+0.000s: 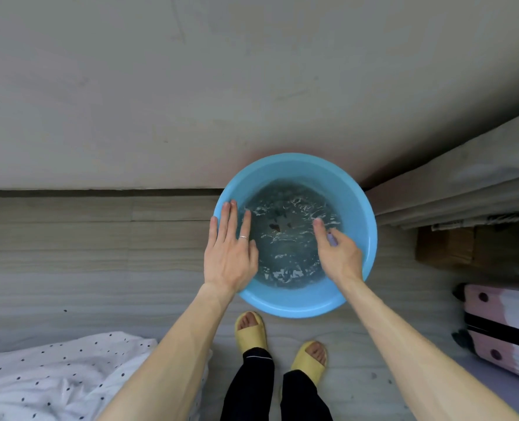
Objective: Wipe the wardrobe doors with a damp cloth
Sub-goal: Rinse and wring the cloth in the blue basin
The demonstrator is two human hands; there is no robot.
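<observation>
A blue basin (369, 235) of rippling water (285, 247) stands on the floor against the grey wardrobe door (191, 86). Something dark lies under the water and I cannot make out what it is. My left hand (230, 253), with a ring on one finger, lies flat with straight fingers over the basin's left rim. My right hand (335, 253) reaches down into the water at the right side. Its fingers point downward and are partly hidden. A small pale lilac bit (331, 239) shows at them, and whether it is gripped is unclear.
My feet in yellow slippers (250, 329) stand just behind the basin on the wood-pattern floor. A white dotted bedsheet (54, 375) lies at the lower left. A pink suitcase (504, 329) and a brown box (464, 247) sit at the right, below a curtain (464, 183).
</observation>
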